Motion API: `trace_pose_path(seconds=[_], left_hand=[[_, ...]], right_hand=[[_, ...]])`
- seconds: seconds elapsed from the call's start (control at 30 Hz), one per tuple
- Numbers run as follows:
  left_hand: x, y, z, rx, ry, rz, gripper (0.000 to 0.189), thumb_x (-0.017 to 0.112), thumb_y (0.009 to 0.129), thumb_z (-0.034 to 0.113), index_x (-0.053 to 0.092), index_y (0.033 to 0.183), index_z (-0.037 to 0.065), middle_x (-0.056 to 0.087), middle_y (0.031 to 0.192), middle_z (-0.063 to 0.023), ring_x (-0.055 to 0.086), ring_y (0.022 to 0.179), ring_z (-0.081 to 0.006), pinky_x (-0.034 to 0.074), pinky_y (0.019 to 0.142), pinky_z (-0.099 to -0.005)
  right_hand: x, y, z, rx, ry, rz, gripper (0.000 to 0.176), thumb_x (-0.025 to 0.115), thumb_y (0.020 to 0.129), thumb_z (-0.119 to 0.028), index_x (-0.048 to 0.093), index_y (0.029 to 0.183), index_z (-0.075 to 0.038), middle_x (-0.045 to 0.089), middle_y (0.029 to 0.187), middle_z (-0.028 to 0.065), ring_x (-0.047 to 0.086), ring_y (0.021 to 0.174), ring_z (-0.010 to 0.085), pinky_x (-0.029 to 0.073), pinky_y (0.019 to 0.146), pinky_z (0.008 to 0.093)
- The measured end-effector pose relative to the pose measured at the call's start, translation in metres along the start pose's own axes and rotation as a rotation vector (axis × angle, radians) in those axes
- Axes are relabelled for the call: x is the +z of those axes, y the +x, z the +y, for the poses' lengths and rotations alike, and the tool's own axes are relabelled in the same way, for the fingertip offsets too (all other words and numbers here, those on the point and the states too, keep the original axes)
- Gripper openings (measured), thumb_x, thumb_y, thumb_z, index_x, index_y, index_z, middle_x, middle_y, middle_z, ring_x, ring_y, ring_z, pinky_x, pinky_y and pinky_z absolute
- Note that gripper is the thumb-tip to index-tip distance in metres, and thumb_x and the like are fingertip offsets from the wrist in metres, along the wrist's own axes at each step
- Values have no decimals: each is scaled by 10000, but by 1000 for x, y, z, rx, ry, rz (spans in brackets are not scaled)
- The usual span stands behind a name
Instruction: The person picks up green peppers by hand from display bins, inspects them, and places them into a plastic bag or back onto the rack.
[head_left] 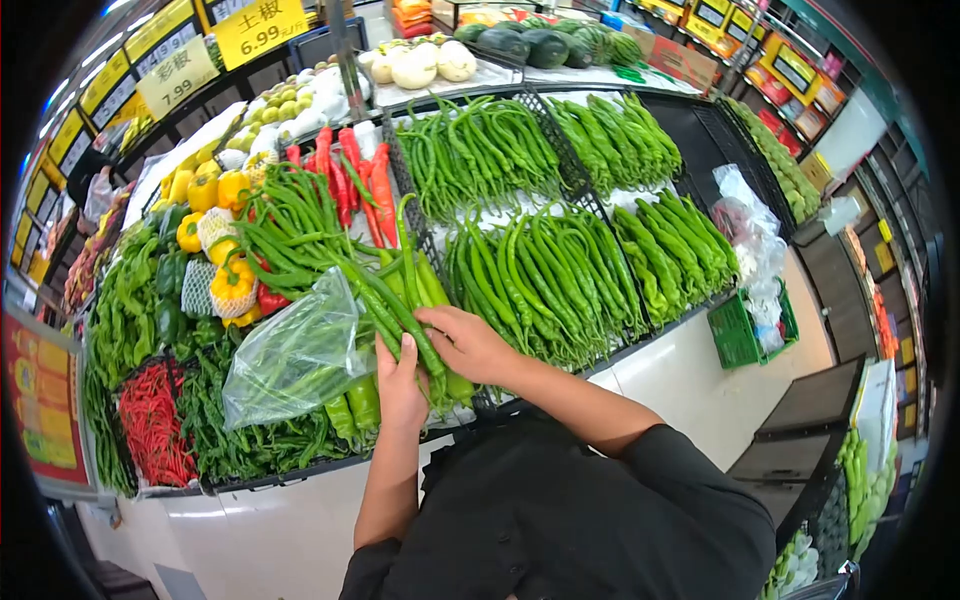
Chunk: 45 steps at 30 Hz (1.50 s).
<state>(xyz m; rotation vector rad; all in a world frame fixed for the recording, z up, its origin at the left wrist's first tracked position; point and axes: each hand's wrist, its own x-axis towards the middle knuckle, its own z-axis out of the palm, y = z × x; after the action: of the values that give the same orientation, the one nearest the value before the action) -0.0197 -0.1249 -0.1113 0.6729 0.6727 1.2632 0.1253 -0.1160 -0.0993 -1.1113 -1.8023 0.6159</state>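
While both bare hands meet over the bench point(690, 130) in the head view, the left hand point(399, 385) has its thumb upright against a few long green peppers point(388, 310), its grip narrow around their lower part. The right hand point(468, 345) comes in from the other side, and its grip is narrow too, fingertips closed on the same peppers just above the left thumb. The peppers slant between the hands, their upper ends reaching toward a loose heap of thin green peppers point(285, 230).

Just beside the left hand lies a clear plastic bag point(295, 350), crumpled over the produce; whether the left fingers pinch its edge, I cannot tell. Paler, thicker green peppers point(362, 402) show beneath and beside it.

Past the right hand, more long chili peppers point(530, 275) lie in rows in black trays. Behind the loose heap are long red peppers point(381, 195), and to its left sit yellow bell peppers point(233, 282), some in white foam nets. Small red chilies point(155, 425) fill a section near the front left corner. Dark watermelons point(533, 47) rest at the far end, and a green crate point(737, 335) stands on the floor point(690, 378) at right, below some plastic bags point(757, 245).
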Motion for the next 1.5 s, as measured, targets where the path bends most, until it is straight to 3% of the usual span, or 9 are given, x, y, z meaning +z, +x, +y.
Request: trace_pose_path(seconds=[0.17, 0.37, 0.47, 0.67, 0.87, 0.97, 1.17, 1.3, 1.5], left_hand=[[-11, -3, -10, -106, 20, 10, 572, 517, 1022, 150, 234, 1519, 133, 482, 1358, -46, 489, 1213, -179, 409, 1022, -352], [-16, -8, -13, -135, -31, 17, 556, 496, 1025, 144, 246, 1521, 168, 447, 1422, -56, 443, 1299, -219, 382, 1064, -391], [-22, -8, -17, -145, -44, 2, 618, 516, 1021, 145, 191, 1546, 166, 447, 1407, -49, 455, 1268, -196, 386, 1052, -367], [-28, -14, -16, -151, -24, 23, 523, 521, 1016, 134, 295, 1488, 141, 502, 1339, -59, 501, 1218, -199, 419, 1019, -372], [-23, -23, -19, -171, -75, 84, 520, 507, 988, 73, 339, 1474, 149, 539, 1305, -39, 524, 1183, -174, 426, 991, -339], [-28, -27, -23, -148, -69, 48, 541, 514, 968, 38, 334, 1472, 122, 531, 1319, -79, 537, 1196, -201, 439, 996, -356], [-12, -22, -27, -6, -111, 33, 453, 558, 967, 29, 386, 1383, 79, 557, 1226, -65, 569, 1124, -176, 482, 920, -332], [23, -25, -19, 70, -25, 106, 351, 561, 955, 2, 426, 1271, 72, 569, 1128, -77, 573, 944, -162, 486, 813, -301], [41, -27, -20, 208, 99, 291, 327, 563, 955, 30, 439, 1246, 110, 573, 1107, -78, 554, 843, -158, 488, 696, -295]], right_hand=[[1, -14, 7, 159, -141, -221, 342, 517, 924, -55, 561, 1255, 19, 629, 1128, 214, 605, 1018, 405, 501, 856, 440], [-5, -16, -25, 237, -394, -235, 377, 551, 902, -119, 568, 1259, -3, 634, 1102, 190, 609, 1004, 385, 516, 827, 449], [-5, -20, -31, 115, -517, -151, 397, 531, 882, -131, 569, 1253, 5, 630, 1057, 188, 614, 999, 366, 523, 823, 458], [-1, -20, -29, 167, -147, -139, 376, 582, 863, -174, 574, 1171, 41, 610, 1050, 213, 596, 1015, 379, 510, 818, 437], [-2, -12, -16, 300, 201, -261, 337, 692, 895, -209, 559, 1090, 31, 585, 863, 116, 588, 720, 199, 497, 675, 350], [-11, -11, -22, 331, 320, -313, 272, 679, 917, -173, 546, 1078, 2, 519, 772, 35, 503, 684, 116, 451, 621, 302], [-23, -19, -8, 243, 687, -364, 262, 650, 943, -130, 520, 1137, -12, 504, 848, -14, 472, 750, 67, 430, 691, 253], [-40, -17, -6, 210, 879, -240, 335, 642, 952, -121, 502, 1236, -11, 480, 929, -27, 480, 851, 61, 425, 772, 251], [-133, 59, -3, 112, 780, 111, 232, 630, 955, -121, 513, 1136, -35, 502, 915, -32, 515, 842, 51, 455, 724, 240]])
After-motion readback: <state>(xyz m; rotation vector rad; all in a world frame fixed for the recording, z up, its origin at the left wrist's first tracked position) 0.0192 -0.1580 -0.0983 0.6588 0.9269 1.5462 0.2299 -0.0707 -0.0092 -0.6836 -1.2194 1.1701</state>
